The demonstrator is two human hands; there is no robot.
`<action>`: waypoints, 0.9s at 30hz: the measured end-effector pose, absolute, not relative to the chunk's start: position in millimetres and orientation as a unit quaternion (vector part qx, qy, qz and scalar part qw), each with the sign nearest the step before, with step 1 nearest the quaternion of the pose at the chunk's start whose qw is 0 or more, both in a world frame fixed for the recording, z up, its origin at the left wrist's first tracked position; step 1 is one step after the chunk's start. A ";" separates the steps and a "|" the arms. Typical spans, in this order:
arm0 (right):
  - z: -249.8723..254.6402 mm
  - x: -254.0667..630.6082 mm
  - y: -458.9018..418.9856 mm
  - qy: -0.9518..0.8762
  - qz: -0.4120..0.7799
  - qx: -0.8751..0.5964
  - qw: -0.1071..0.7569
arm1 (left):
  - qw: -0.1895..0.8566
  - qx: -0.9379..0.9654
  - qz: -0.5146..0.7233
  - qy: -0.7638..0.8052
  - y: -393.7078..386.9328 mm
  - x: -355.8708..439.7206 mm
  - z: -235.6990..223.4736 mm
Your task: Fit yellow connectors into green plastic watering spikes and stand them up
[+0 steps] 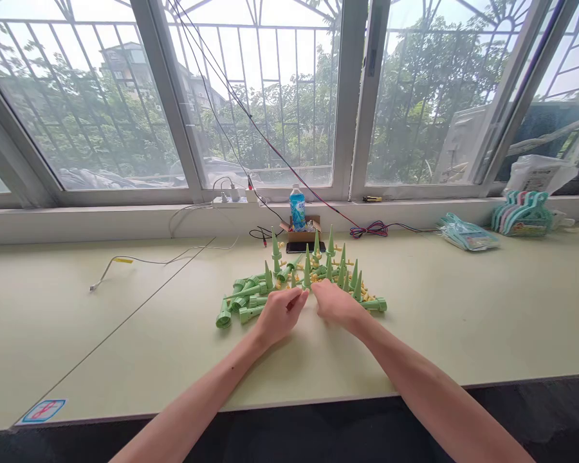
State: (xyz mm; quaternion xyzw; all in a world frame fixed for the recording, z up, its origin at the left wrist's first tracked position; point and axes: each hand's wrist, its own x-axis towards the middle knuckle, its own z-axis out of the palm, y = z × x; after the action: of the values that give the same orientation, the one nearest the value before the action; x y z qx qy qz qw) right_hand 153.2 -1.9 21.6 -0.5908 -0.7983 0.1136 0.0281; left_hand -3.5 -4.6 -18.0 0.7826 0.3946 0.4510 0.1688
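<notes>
My left hand [280, 314] is closed in a pinch just above the table, thumb and forefinger together. Whatever its fingertips hold is too small to make out. Close to its right, my right hand [336, 302] has its fingers curled downward, and anything in them is hidden. An upright green pointed plastic spike [307, 272] stands right behind the fingertips; I cannot tell whether either hand touches it. Around the hands are several more standing green spikes, small yellow plastic pieces [367, 297], and green spikes with ribbed round bases [223, 315] lying on their sides at the left.
Behind the pile lie a dark phone [299, 247] and a small cardboard box [313, 235] with a blue bottle [297, 209]. Bundled cable [371, 228], wrapped hangers [468, 233] and standing hangers [523, 213] are at the back right. A white cable [147, 260] crosses the table [101, 379] at left.
</notes>
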 end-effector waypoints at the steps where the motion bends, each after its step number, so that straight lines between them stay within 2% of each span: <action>1: 21.6 152.9 -2.1 -0.799 0.115 -0.590 0.032 | 0.161 0.786 0.448 0.394 -4.3 -3.8 -18.4; 8: 17.5 150.4 1.0 -0.801 0.126 -0.577 0.095 | 0.126 0.794 0.436 0.404 -2.0 -5.2 -20.3; 18: 9.0 146.8 13.8 -0.783 0.156 -0.448 0.403 | 0.122 0.755 0.477 0.434 -2.9 -5.9 -18.7; 22: 7.2 143.9 15.0 -0.755 0.203 -0.399 0.479 | 0.127 0.760 0.469 0.433 -2.7 -5.1 -19.7; 27: 2.8 141.6 16.0 -0.718 0.288 -0.350 0.528 | 0.112 0.765 0.456 0.441 -2.0 -5.1 -20.6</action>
State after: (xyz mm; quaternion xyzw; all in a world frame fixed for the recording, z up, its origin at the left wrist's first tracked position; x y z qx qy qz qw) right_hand 141.6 16.0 2.8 -0.3504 -0.7180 0.2883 0.5278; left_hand -5.1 -2.0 -20.6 0.7653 0.4406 0.4556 0.1122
